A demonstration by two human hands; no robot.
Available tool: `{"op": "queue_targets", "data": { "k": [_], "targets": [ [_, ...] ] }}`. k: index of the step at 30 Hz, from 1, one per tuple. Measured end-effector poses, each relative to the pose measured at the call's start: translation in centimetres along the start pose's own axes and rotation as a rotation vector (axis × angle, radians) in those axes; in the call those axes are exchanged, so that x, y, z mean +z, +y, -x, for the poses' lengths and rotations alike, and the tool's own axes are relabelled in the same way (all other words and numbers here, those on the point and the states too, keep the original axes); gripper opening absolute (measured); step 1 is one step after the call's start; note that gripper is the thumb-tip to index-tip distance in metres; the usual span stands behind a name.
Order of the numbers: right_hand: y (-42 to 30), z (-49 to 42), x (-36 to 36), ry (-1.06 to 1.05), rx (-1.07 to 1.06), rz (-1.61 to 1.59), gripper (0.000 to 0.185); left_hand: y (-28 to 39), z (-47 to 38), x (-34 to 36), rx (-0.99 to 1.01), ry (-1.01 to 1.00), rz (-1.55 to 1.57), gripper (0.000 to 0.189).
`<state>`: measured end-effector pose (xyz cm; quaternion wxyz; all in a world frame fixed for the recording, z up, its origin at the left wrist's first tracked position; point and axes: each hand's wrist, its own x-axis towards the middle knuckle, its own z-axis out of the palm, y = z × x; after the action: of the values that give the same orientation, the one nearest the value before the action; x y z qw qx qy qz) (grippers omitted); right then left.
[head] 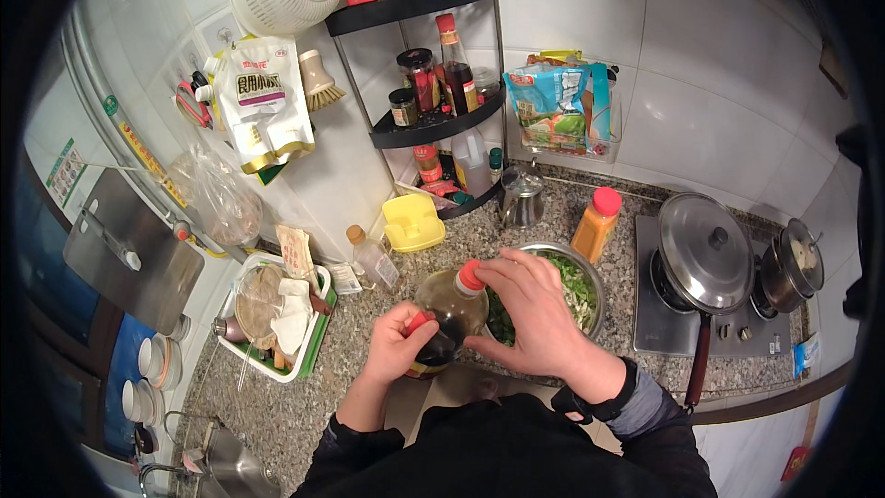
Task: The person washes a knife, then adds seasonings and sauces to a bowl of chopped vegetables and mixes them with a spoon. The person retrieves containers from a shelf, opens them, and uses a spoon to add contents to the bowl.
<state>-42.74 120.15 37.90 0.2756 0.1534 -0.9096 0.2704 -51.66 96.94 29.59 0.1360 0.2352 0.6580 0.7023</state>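
A large clear plastic bottle [442, 304] of dark liquid tilts in front of me. My left hand [399, 346] is closed around its red handle [420, 324]. On the neck sits a red cap [470, 277]. My right hand [532, 311] is spread beside the cap, fingertips at its edge and the thumb apart near the bottle's shoulder. Partly hidden behind that hand is a metal bowl [599, 290] with chopped green leaves [568, 275] and pale shreds. An orange jar with a red lid [596, 223] stands behind the bowl.
A lidded pan [705, 256] and a small pot [792, 270] sit on the stove [646, 332] at right. Left are a white basket [311, 346] with a strainer, and a sink [238, 460]. A small bottle [375, 261], yellow holder [415, 223] and corner rack [442, 128] stand behind.
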Motion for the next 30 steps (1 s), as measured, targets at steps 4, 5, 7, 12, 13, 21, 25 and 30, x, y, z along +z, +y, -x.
{"op": "queue_targets", "data": {
  "k": [4, 5, 7, 12, 13, 21, 25, 30],
  "targets": [
    [0.2, -0.5, -1.6, -0.034, 0.008, 0.022, 0.073, 1.6, -1.3, 0.1, 0.072, -0.079, -0.167, 0.011],
    [0.3, -0.6, -2.1, -0.024, 0.006, 0.071, 0.073, 2.1, -1.9, 0.2, 0.104, -0.104, -0.211, 0.012],
    [0.4, -0.5, -3.2, 0.022, 0.008, 0.115, 0.073, 3.3, -3.2, 0.7, 0.062, -0.148, -0.148, 0.013],
    [1.2, 1.3, -5.9, 0.239, 0.064, 0.125, 0.076, 8.5, -8.6, 3.0, 0.066, -0.083, 0.055, 0.017],
    [1.4, 2.0, -6.3, 0.304, 0.084, 0.137, 0.076, 10.1, -10.5, 3.2, 0.065, -0.062, 0.17, 0.019],
    [0.7, 9.5, -6.0, 0.354, 0.432, -0.01, 0.049, 25.4, -27.6, 9.5, 0.414, -0.103, 0.295, 0.036],
    [0.2, 12.5, -5.3, 0.372, 0.555, -0.039, 0.046, 32.9, -38.4, 12.0, 0.723, 0.155, 0.232, 0.034],
    [-1.1, 15.9, -4.9, 0.499, 0.784, 0.029, 0.044, 39.0, -50.1, 11.9, 1.079, 0.694, 0.168, 0.039]
  ]
}}
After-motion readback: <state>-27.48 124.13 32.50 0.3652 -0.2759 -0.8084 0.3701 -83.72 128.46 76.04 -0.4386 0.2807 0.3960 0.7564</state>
